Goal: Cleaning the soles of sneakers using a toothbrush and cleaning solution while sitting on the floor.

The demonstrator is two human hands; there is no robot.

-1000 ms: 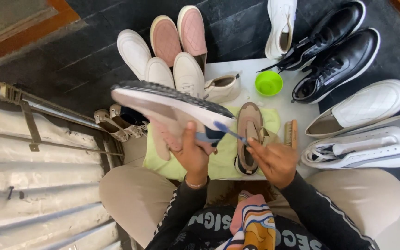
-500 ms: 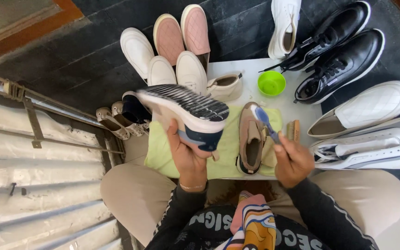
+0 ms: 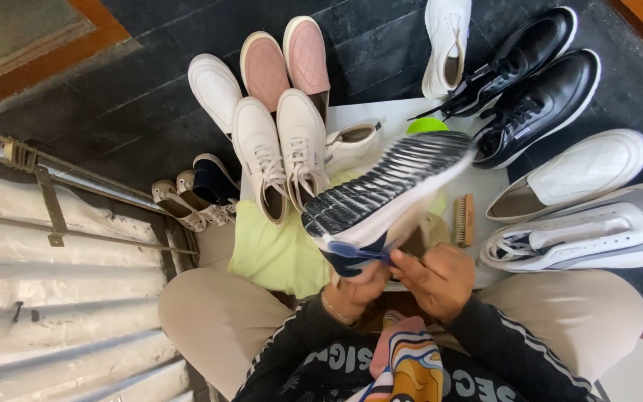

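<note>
I hold a sneaker with a grey ribbed sole and a navy upper, sole up, its toe pointing up and to the right. My left hand grips it from below at the heel. My right hand is right beside it, fingers pinched on a thin blue brush that lies against the heel edge. Motion blurs the shoe. Under it a lime green cloth covers a low white table in front of my knees.
Around the table lie cream lace-up sneakers, pink quilted slip-ons, black sneakers, a white quilted loafer and white-grey sneakers. A wooden brush and a green lid lie on the table. A metal shutter is at left.
The sneaker has swung from the left to the right, its toe now up and right. My right hand has come in from the right and brought the blue brush to the heel.
</note>
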